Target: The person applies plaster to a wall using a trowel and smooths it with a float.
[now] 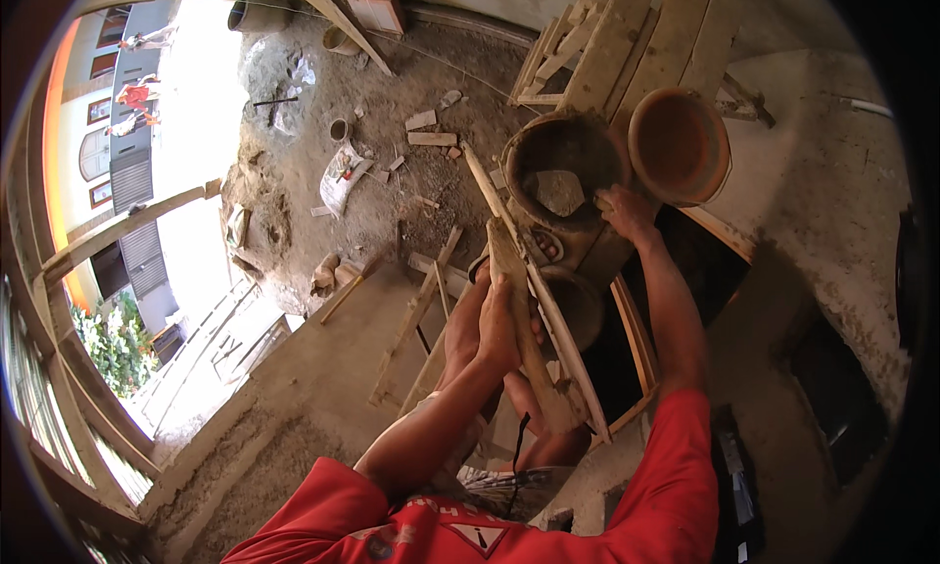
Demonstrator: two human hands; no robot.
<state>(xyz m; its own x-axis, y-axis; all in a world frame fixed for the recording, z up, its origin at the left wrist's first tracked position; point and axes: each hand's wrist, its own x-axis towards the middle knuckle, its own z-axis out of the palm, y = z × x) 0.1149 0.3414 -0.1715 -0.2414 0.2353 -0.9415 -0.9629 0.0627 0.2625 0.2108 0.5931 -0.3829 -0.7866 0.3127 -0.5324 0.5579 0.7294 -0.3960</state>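
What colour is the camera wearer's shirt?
The shirt is red with white print, best seen in the head view.

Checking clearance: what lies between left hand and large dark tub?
Head view: the board at the left hand, then a slanting pole.

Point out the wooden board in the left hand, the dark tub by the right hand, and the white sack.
Wooden board [536, 370]: head view, its flat face.
Dark tub [509, 164]: head view, left side of its rim.
White sack [338, 186]: head view, its middle.
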